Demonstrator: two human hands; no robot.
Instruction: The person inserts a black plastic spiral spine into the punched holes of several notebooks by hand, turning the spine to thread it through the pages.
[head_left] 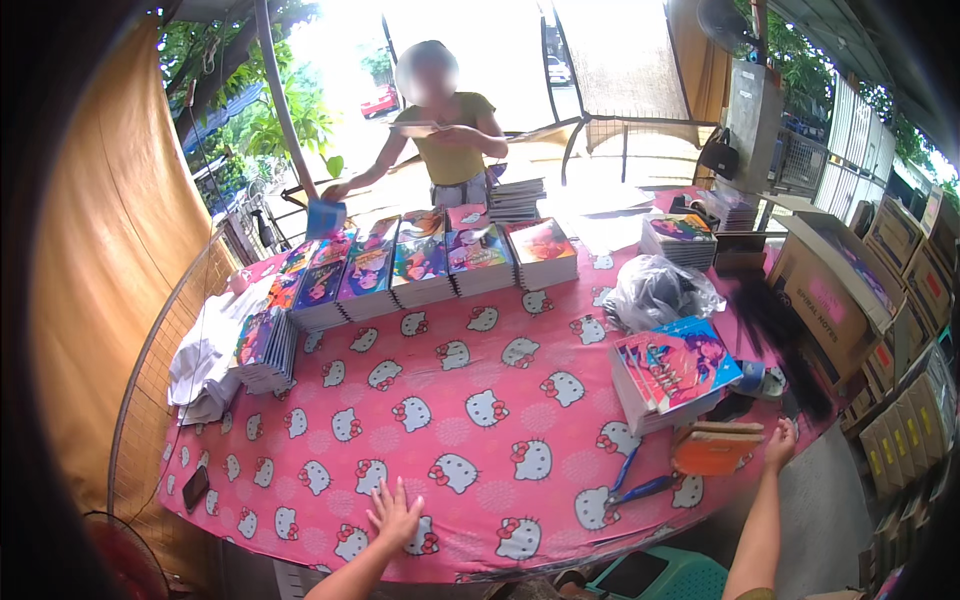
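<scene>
Left hand (pixel 393 513): open, fingers spread, palm down flat on the pink cat-print cloth of the worktop (pixel 480 400), at its near edge. Holds nothing. Forearm comes up from the lower frame edge, slightly bent inward.

Right hand (pixel 780 443): open, fingers loosely extended, empty, reaching past the right rim of the worktop. Fingertips just beside an orange-covered pad (pixel 715 450) that lies at the worktop's near right edge; contact cannot be confirmed. Arm nearly straight, rising steeply from the lower edge.

Judgement: the step in hand looks like a reach toward the orange-covered pad, left hand bracing on the cloth. A grasp would call for the right hand to close over the pad's right end and lift it off the rim without nudging it off.

Outward from the pad: blue-handled scissors (pixel 630 487) just left of it; a stack of colourful notebooks (pixel 672 372) just behind it; a crumpled clear plastic bag (pixel 660 292) further back. A row of notebook stacks (pixel 430 265) lines the far side of the worktop, where another person (pixel 445 140) stands holding a booklet.
</scene>
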